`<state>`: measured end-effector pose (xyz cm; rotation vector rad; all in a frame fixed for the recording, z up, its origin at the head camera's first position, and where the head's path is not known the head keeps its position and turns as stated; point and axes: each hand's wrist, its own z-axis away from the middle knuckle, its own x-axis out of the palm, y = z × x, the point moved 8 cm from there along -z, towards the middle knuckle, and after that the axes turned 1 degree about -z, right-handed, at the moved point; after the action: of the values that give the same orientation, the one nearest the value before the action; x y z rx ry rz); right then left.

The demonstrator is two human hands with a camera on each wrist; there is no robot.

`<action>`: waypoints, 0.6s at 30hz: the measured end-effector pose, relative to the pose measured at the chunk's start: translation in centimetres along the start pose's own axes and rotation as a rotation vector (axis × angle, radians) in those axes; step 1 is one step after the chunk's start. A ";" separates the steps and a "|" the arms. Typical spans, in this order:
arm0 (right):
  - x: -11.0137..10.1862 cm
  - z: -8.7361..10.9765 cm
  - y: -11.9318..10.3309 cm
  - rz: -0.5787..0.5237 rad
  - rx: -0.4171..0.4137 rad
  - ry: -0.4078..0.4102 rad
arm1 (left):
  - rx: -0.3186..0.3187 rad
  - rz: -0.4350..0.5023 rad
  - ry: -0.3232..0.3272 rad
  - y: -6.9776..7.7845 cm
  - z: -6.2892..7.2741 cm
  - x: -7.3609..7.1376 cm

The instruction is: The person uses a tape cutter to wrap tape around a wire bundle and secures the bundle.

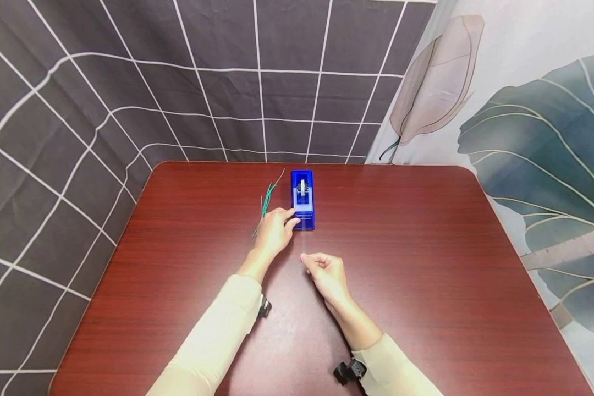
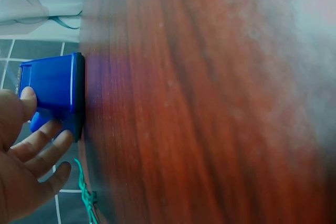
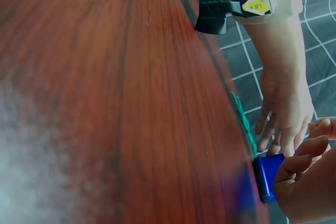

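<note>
A blue tape dispenser (image 1: 303, 208) sits at the table's (image 1: 425, 247) twelve o'clock — thumb and fingers of the left hand (image 1: 273, 231) grip its near end. Towards six, the right hand (image 1: 329, 275) pinches clear tape (image 1: 304, 241); green ties (image 1: 265, 203) lie at nine.

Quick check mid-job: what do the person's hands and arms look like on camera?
The left hand and right hand are ungloved. The left sleeve and right sleeve are long and plain cream. Each wrist wears a small black device, left and right; the left one carries a yellow label with dark lettering.
</note>
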<state>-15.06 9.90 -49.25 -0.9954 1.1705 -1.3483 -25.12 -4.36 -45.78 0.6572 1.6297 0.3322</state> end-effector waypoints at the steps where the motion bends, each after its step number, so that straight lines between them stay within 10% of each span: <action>1: 0.0 0.0 0.0 0.002 -0.002 0.001 | 0.000 -0.001 0.000 0.0 0.0 0.0; 18: -0.2 -0.1 0.6 0.012 0.059 0.011 | 0.021 -0.022 -0.021 0.0 0.0 0.1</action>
<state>-15.01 10.11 -49.83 -0.9384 1.1364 -1.3732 -25.13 -4.27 -45.82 0.6564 1.6215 0.2914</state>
